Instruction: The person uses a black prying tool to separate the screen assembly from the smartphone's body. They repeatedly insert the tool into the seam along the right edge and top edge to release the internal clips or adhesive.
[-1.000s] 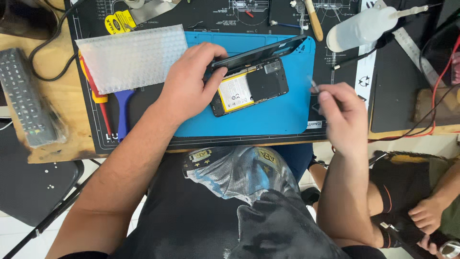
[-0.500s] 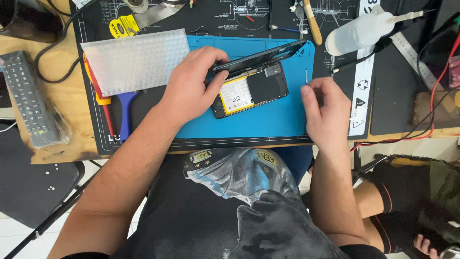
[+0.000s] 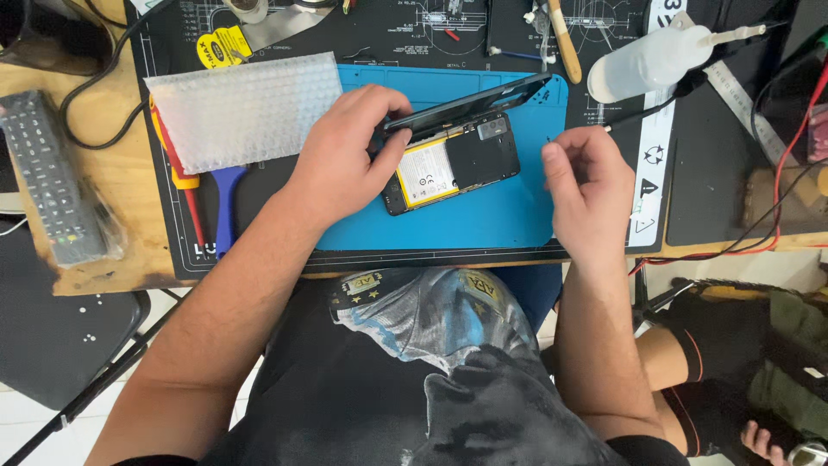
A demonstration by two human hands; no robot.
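a wooden desk (image 3: 52,276) carries a black work mat (image 3: 388,34) topped by a blue silicone mat (image 3: 483,224); at frame centre the left hand (image 3: 345,164) grips an opened black phone with a yellow-labelled battery (image 3: 453,164), while at centre right the right hand (image 3: 586,190) pinches something too small to tell.

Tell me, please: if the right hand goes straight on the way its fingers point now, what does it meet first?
The right hand points left across the blue mat. Its pinched fingers would probably first meet the edge of the opened phone, though their height above it is unclear.
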